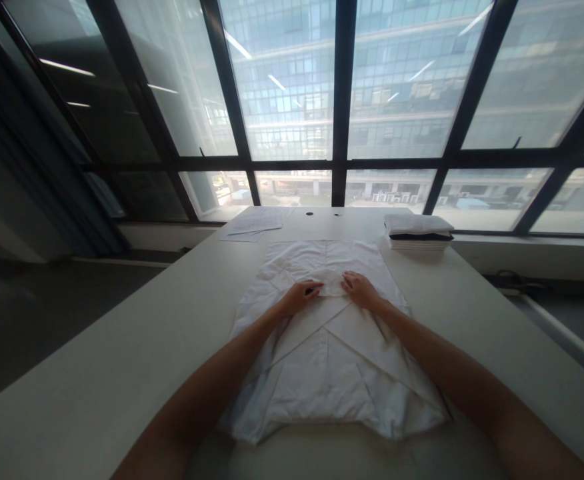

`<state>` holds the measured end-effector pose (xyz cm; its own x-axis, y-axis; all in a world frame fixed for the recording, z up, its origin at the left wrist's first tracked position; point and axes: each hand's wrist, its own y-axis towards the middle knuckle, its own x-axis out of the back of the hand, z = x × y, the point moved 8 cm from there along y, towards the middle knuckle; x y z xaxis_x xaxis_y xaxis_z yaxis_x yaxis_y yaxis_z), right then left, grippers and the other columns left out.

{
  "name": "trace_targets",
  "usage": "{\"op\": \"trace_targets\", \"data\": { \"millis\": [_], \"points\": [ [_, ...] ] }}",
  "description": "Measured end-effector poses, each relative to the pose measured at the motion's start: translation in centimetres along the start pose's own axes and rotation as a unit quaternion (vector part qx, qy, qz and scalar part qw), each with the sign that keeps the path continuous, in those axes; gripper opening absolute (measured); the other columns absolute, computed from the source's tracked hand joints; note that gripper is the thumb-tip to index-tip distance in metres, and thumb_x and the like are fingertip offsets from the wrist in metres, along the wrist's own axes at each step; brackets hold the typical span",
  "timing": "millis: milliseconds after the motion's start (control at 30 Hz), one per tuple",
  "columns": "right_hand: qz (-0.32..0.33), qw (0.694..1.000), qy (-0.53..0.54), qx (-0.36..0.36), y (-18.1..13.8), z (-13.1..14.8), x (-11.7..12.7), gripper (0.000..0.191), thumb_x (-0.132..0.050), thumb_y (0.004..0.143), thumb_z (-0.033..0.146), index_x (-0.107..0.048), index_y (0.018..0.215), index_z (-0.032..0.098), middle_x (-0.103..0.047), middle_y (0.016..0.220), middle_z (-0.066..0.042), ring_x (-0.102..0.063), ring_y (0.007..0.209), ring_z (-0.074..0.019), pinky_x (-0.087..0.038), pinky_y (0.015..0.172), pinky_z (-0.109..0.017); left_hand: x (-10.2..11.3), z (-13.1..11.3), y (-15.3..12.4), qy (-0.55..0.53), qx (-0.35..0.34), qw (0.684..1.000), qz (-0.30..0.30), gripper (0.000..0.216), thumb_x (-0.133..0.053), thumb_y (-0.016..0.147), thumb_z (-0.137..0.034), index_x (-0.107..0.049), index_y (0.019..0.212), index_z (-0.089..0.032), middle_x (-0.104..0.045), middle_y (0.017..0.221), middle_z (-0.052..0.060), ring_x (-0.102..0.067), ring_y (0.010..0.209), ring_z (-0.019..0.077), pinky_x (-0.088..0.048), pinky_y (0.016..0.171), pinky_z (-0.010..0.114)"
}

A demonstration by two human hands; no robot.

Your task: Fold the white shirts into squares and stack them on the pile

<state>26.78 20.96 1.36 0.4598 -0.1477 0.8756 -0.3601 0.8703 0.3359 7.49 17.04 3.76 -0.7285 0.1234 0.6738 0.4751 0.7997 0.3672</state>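
Note:
A white garment lies spread on the table, with creases and slanting folded layers across its middle. My left hand rests on its upper middle, fingers curled in and thumb near the fingertips, pinching the cloth. Just to the right, my right hand has its bent fingers on the same band of fabric, also closed on it. A short stretch of white cloth shows between the two hands. The fingertips are small and partly hidden in the folds.
The white table reaches to the window. Loose papers lie at its far left. At the far right sits a stack of folded cloth, mostly white with a black layer. A dark curtain hangs at the left.

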Motion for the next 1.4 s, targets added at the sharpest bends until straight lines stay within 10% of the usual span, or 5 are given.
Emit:
{"op": "trace_targets", "data": {
  "millis": [1400],
  "points": [
    [0.001, 1.0, 0.0, 0.002, -0.12, 0.49, 0.32, 0.039, -0.047, 0.101, 0.031, -0.066, 0.131, 0.014, -0.062, 0.141, -0.017, -0.055, 0.134, -0.0241, -0.037, 0.114, -0.036, 0.0, 0.09, -0.06, -0.011, -0.001, 1.0, -0.005, 0.04, -0.056, 0.095, -0.04, -0.075, 0.121, -0.016, -0.075, 0.11, 0.01, -0.068, 0.095, 0.0222, -0.052, 0.088, 0.031]
  ]
}}
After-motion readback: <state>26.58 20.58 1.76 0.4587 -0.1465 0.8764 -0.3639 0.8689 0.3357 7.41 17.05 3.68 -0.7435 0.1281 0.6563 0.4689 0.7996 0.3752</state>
